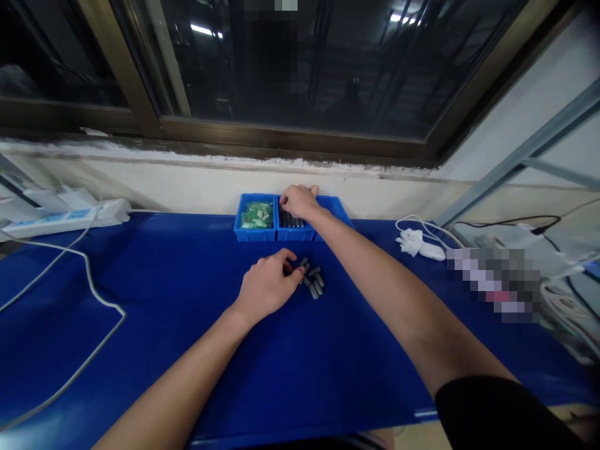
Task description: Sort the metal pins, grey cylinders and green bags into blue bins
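Three blue bins stand side by side against the wall. The left bin [255,235] holds green pieces [257,215]. Dark cylindrical pieces [291,220] lie in the middle bin [295,235], and my right hand [300,201] reaches over it with bent fingers; what its fingertips hold, if anything, is hidden. The right bin [338,207] is partly covered by my right forearm. On the blue table, my left hand [269,281] rests with thumb and fingers curved apart beside a small pile of dark grey cylinders [313,281], at the pile's left edge.
A white power strip [70,219] with plugs sits at the back left, and a white cable [89,275] loops over the left of the table [187,269]. At the right lie a white cabled item [431,250] and tangled cables. A metal frame [520,153] slants at the right.
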Demonstrator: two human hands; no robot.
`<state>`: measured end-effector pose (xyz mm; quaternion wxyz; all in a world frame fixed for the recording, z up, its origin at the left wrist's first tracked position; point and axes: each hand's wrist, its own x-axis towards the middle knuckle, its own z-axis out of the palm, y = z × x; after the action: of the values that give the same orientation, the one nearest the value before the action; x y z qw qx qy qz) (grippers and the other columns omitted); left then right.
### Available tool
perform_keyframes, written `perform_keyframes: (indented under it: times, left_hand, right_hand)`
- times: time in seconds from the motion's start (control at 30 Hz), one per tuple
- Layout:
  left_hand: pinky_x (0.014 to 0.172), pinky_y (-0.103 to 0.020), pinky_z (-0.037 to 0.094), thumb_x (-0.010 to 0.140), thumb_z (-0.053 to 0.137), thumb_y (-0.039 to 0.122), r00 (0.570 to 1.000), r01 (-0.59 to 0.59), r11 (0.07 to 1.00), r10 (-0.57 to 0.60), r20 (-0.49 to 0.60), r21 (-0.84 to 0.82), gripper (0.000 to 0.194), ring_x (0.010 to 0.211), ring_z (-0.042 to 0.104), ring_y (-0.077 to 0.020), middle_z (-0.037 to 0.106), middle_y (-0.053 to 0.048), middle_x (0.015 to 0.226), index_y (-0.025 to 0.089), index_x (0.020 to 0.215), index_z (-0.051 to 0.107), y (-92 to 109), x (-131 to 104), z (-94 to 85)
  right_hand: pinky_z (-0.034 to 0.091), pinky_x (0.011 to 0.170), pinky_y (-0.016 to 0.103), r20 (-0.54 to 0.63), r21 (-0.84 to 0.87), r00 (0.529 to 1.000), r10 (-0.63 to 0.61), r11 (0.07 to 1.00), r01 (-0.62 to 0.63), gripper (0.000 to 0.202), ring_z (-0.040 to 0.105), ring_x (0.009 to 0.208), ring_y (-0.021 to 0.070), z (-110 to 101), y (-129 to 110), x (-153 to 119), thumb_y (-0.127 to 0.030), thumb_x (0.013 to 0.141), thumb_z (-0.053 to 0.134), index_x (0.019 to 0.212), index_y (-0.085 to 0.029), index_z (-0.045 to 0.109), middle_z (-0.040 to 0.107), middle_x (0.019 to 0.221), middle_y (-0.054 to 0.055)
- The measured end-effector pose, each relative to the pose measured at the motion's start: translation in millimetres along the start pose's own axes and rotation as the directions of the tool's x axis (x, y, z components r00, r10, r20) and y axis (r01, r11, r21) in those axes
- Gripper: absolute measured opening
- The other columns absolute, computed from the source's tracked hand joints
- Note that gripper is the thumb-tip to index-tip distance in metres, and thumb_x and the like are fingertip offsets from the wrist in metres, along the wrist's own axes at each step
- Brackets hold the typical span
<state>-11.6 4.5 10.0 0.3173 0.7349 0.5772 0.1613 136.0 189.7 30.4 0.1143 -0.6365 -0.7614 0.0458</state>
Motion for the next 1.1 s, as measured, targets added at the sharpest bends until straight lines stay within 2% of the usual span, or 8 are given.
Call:
perform_keyframes:
  times: [0.13, 0.23, 0.37, 0.57, 0.67, 0.8, 0.93, 1.1]
  left_hand:
    - [0.084, -0.047, 0.055, 0.098, 0.068, 0.054, 0.998, -0.059, 0.994, 0.06, -0.009, 0.088, 0.043, 0.111, 0.077, -0.0354, 0.082, -0.004, 0.124, 0.031, 0.135, 0.071, -2, 0, 2.2]
    - [0.087, -0.048, 0.057, 0.091, 0.079, 0.055, 0.989, -0.148, 0.976, 0.148, 0.013, 0.16, 0.054, 0.115, 0.076, -0.0358, 0.078, -0.005, 0.131, 0.031, 0.139, 0.07, -5, 1, 4.6]
    - [0.089, -0.046, 0.058, 0.092, 0.079, 0.038, 0.975, -0.22, 0.959, 0.214, 0.053, 0.176, 0.042, 0.116, 0.075, -0.033, 0.079, -0.003, 0.127, 0.032, 0.134, 0.074, -9, 3, 4.4]
    - [0.091, -0.042, 0.057, 0.082, 0.08, 0.022, 0.972, -0.229, 0.973, 0.229, -0.043, 0.017, 0.041, 0.102, 0.076, -0.0294, 0.08, -0.007, 0.112, 0.022, 0.123, 0.077, -16, 10, 1.1]
    - [0.084, -0.035, 0.057, 0.08, 0.081, 0.014, 0.987, -0.145, 0.907, 0.103, -0.126, -0.395, 0.037, 0.089, 0.072, -0.0199, 0.078, -0.007, 0.106, 0.018, 0.116, 0.074, -15, 16, 1.3]
    - [0.079, -0.028, 0.054, 0.086, 0.076, 0.01, 0.997, -0.036, 0.609, -0.033, -0.071, -0.792, 0.024, 0.086, 0.07, -0.014, 0.078, -0.007, 0.105, 0.018, 0.106, 0.067, -6, 15, -4.4]
    - [0.081, -0.027, 0.054, 0.097, 0.072, 0.019, 0.998, 0.038, 0.433, -0.063, 0.012, -0.901, 0.006, 0.087, 0.069, -0.0133, 0.076, -0.004, 0.097, 0.019, 0.097, 0.066, 1, 9, -11.5]
    - [0.072, -0.025, 0.048, 0.108, 0.068, 0.033, 0.998, 0.036, 0.42, -0.055, 0.015, -0.907, 0.023, 0.077, 0.063, -0.0121, 0.065, 0.0, 0.081, 0.019, 0.09, 0.066, 0, 9, -9.1]
  right_hand:
    - [0.027, 0.111, 0.055, -0.126, 0.044, 0.991, -0.052, 0.997, 0.058, 0.015, 0.064, 0.13, 0.0346, -11, 6, -23, -0.019, 0.095, 0.074, 0.102, -0.026, 0.086, 0.085, 0.115, 0.008]
    - [0.031, 0.112, 0.059, -0.267, 0.12, 0.96, -0.079, 0.986, 0.115, 0.013, 0.067, 0.122, 0.0352, -24, 8, -61, -0.022, 0.098, 0.072, 0.1, -0.024, 0.085, 0.084, 0.107, 0.008]
    - [0.045, 0.104, 0.053, -0.281, 0.299, 0.958, -0.056, 0.943, 0.143, 0.013, 0.072, 0.096, 0.0275, -36, 8, -126, -0.033, 0.095, 0.076, 0.095, -0.023, 0.084, 0.083, 0.098, 0.005]
    - [0.056, 0.091, 0.044, -0.299, 0.416, 0.948, -0.107, 0.88, 0.23, 0.015, 0.074, 0.092, 0.0251, -19, 18, -191, -0.031, 0.097, 0.071, 0.101, -0.025, 0.084, 0.083, 0.098, 0.004]
    - [0.055, 0.099, 0.044, -0.268, 0.314, 0.935, -0.231, 0.897, 0.312, 0.032, 0.074, 0.098, 0.0246, -10, 18, -201, -0.024, 0.097, 0.071, 0.127, -0.029, 0.08, 0.083, 0.111, 0.003]
    - [0.048, 0.108, 0.044, -0.276, 0.166, 0.9, -0.338, 0.905, 0.391, 0.033, 0.072, 0.109, 0.0253, -7, 10, -199, -0.029, 0.103, 0.068, 0.134, -0.03, 0.076, 0.081, 0.126, 0.003]
    - [0.045, 0.109, 0.044, -0.345, 0.122, 0.876, -0.339, 0.909, 0.399, 0.035, 0.071, 0.111, 0.0263, -8, 5, -191, -0.033, 0.108, 0.061, 0.14, -0.029, 0.074, 0.08, 0.128, 0.005]
    - [0.045, 0.111, 0.045, -0.319, 0.125, 0.88, -0.351, 0.905, 0.406, 0.037, 0.072, 0.11, 0.0269, -8, 7, -183, -0.039, 0.109, 0.063, 0.143, -0.031, 0.074, 0.081, 0.125, 0.004]
